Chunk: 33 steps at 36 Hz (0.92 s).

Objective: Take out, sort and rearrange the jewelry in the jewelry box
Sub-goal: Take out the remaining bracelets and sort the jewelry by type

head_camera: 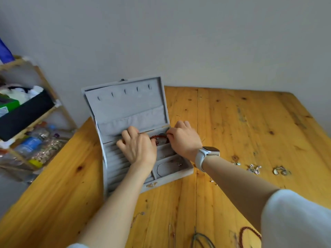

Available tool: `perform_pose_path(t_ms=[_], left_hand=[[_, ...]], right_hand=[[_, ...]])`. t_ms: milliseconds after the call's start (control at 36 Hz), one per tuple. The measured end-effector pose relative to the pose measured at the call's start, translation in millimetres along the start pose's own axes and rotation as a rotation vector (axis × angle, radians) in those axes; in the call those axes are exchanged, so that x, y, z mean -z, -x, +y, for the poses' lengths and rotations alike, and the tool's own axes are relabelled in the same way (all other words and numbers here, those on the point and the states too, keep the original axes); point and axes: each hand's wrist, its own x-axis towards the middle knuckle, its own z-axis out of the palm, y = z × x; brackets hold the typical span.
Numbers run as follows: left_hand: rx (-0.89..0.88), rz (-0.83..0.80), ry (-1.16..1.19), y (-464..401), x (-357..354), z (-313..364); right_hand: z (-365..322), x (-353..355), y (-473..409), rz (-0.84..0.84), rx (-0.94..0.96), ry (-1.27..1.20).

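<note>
Grey velvet-covered jewelry box (pixel 125 111) on a knotty, orange-varnished pine table (pixel 232 126), rectangular, lid standing open and leaning back toward a plain pale wall (pixel 179 33). Long axis of the box running from near-left to far-right, hinge side away from the person, small gold clasp (pixel 151 184) on the near front edge. Inside the lid, a row of five small hooks (pixel 124 91) above a gathered fabric pocket (pixel 132 120). In the base, padded ring rolls (pixel 116 161) on the left in parallel ridges, square compartments on the right.

Left hand (pixel 138 147) palm down over the ring rolls, fingers curled at the rear of the base; whether holding anything, impossible to tell. Right hand (pixel 184 138) at the rear right compartment, fingers bent and pinching a dark red beaded bracelet (pixel 159 137) lying there. Pale smartwatch (pixel 207 154) with a light strap on the right wrist, white sleeve (pixel 295 221) at the upper arm.

Thin silver chain (pixel 166 167) looped in the near right compartment.

On the table to the right of the box, small clusters of silvery pendants or earrings (pixel 254 169), too small to make out. At the near edge, another red bead strand (pixel 249 233), a grey cord (pixel 200 238) and a fine chain (pixel 138 216).

To the left, a light wooden shelf rack (pixel 48 97) carrying a black bin (pixel 26 115) and, lower down, plastic bottles (pixel 30 144). No readable writing anywhere
</note>
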Motion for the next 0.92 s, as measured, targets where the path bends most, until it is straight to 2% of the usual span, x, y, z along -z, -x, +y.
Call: perform_pose_path(t_ms=[83, 194, 361, 472, 556, 639, 806, 917], left_hand=[[0.033, -0.071, -0.014, -5.9, 2.9, 1.4], [0.045, -0.133, -0.013, -9.7, 4.0, 2.9], [0.006, -0.086, 0.111, -2.3, -0.8, -0.9], [-0.024, -0.056, 0.282, 2.3, -0.5, -10.9], [-0.075, 0.004, 0.436, 3.5, 4.5, -17.7], [-0.147, 0.064, 0.697, 4.2, 18.0, -18.3], [-0.163, -0.023, 1.232, 29.2, 62.0, -7.9], [-0.227, -0.161, 1.306, 70.4, 86.7, -1.3]], right_hand=[[-1.8, -2.5, -5.9, -0.01, 0.023, 0.089], [-3.8, -3.2, -10.7, -0.035, -0.006, 0.088], [-8.3, -5.9, -15.8, -0.051, -0.089, 0.0], [-5.9, -2.1, -14.1, -0.087, -0.178, -0.268], [-1.5, 9.6, -11.2, -0.037, -0.232, -0.612], [-1.4, 30.9, -2.3, -0.014, -0.235, -0.938], [0.5, 73.7, 39.3, 0.167, -0.212, -1.178], [14.2, 96.0, 93.5, 0.252, -0.189, -1.154]])
